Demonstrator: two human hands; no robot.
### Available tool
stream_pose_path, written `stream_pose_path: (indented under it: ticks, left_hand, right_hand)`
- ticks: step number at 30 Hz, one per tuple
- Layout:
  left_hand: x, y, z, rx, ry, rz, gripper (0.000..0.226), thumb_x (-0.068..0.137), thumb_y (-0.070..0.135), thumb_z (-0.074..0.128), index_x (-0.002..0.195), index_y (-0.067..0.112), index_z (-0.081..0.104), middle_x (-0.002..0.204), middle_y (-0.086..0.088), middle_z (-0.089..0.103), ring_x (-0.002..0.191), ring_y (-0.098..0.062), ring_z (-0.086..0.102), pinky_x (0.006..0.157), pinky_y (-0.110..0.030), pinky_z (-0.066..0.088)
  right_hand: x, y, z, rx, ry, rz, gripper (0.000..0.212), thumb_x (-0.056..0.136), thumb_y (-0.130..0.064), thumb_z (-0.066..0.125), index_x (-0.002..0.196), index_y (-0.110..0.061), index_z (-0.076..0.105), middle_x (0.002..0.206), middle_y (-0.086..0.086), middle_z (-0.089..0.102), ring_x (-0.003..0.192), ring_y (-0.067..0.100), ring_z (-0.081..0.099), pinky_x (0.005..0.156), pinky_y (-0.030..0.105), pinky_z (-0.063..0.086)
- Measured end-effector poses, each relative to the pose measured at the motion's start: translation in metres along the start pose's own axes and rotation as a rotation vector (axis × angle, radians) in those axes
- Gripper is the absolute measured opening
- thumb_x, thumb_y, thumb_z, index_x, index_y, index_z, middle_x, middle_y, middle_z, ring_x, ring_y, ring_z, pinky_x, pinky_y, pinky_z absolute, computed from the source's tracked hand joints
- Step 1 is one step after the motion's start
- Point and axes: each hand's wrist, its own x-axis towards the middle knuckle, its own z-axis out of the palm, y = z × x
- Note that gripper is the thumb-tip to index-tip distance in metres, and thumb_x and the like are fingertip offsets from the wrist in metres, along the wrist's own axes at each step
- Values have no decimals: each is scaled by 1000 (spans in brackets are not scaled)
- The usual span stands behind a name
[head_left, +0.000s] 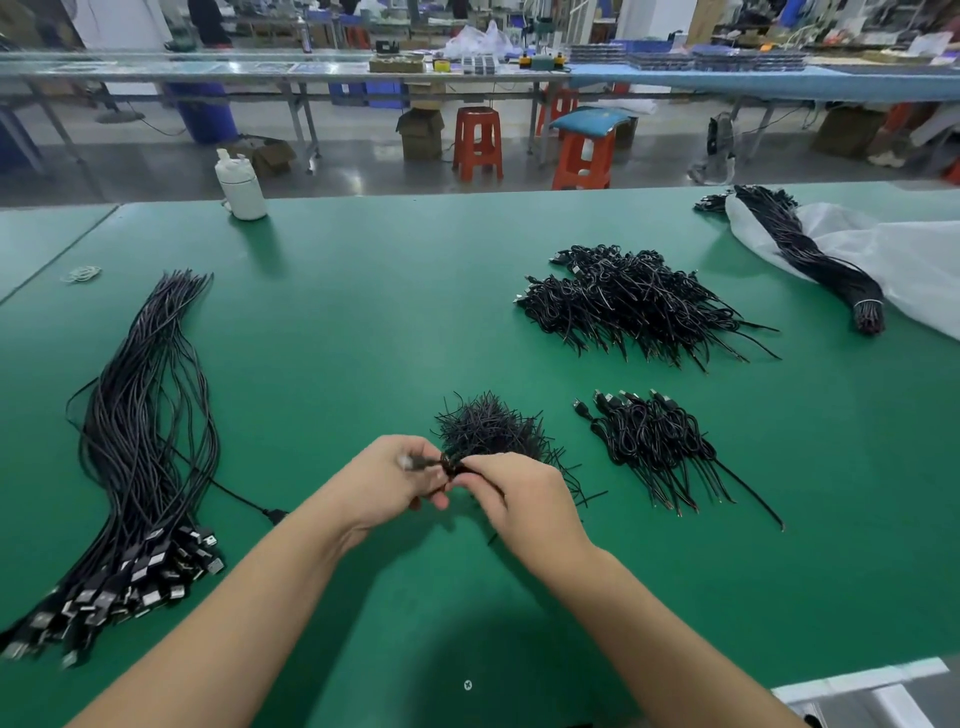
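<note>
Binding a folded cable (451, 469) calls for a firm pinch at its middle; the left hand (387, 483) grips the little bundle just above the surface (363, 322), in front of the heap of short ties (488, 423), while the right hand (524, 499) pinches what seems a tie at the same spot — blur hides the detail; judging from this, hold the loops tight, twist close against them, then lay it with the tied cables (649, 447) to the right.

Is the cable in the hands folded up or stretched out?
Folded up. The left hand and right hand pinch the cable as one small black bunch between them, though blur hides details.
</note>
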Motion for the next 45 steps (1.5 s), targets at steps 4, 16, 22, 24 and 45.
stream_pose_path:
  ticks: [4, 16, 22, 24, 45]
  left_hand:
    - [3, 3, 12, 289, 260, 110, 18, 93, 14, 63, 77, 20, 61, 59, 3, 65, 50, -7, 48, 51, -20, 35]
    - [-3, 6, 17, 533, 523, 242, 14, 94, 19, 60, 82, 25, 55, 81, 6, 64, 76, -22, 57, 71, -33, 43]
    - [2, 8, 13, 365, 315, 133, 20, 92, 19, 64, 73, 23, 60, 69, -3, 67, 50, -8, 51, 49, -12, 36]
    - [2, 7, 12, 317, 302, 125, 19, 92, 17, 63, 74, 21, 61, 67, -5, 66, 50, -9, 49, 50, -14, 36]
    - [2, -18, 34, 649, 486, 686, 8, 95, 11, 55, 91, 18, 56, 85, 3, 59, 75, -16, 50, 71, -27, 39]
  right_hand:
    - [11, -11, 2, 507, -89, 546, 14, 93, -29, 66, 104, -24, 60, 67, -7, 72, 62, 6, 64, 63, 18, 51]
    - [20, -4, -14, 1272, -300, 705, 23, 101, -4, 51, 121, -4, 60, 102, 18, 74, 95, 29, 72, 81, 37, 60]
    - [16, -3, -13, 836, -198, 510, 25, 91, -4, 67, 110, -19, 63, 76, -7, 62, 67, 17, 66, 75, 34, 58]
    - [16, -2, -13, 659, -186, 405, 29, 90, -9, 68, 109, -31, 66, 79, -6, 56, 65, 10, 56, 70, 23, 53]
    - [20, -1, -10, 1009, -135, 670, 5, 99, -15, 58, 100, -12, 62, 77, 16, 72, 53, 26, 58, 48, 29, 49]
